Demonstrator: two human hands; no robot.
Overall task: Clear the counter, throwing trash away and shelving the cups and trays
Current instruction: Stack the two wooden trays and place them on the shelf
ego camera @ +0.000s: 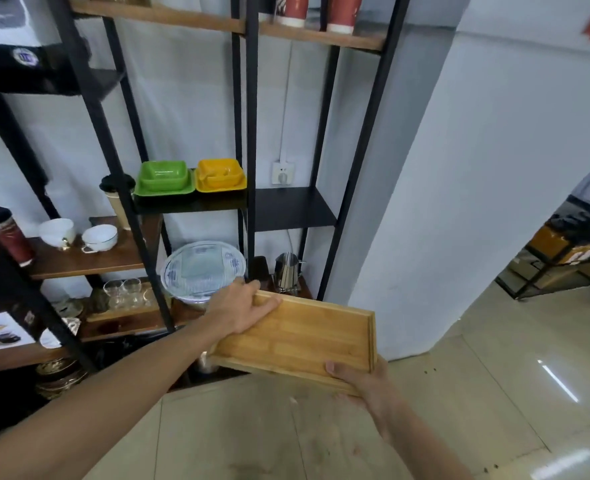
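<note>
A tall black-framed shelving unit [248, 133] fills the view, its boards already carrying bowls, cups and a steel jug, while one black shelf [291, 207] at mid height stands bare, which looks the likeliest home for what is being carried. The wooden tray [300, 336] is held level in the air just before the lower shelves, probably so it can slide in flat. The left hand [241, 311] grasps its far-left end with fingers laid over the rim, and the right hand [359, 377] grips the near-right corner, thumb on top, steadying it.
</note>
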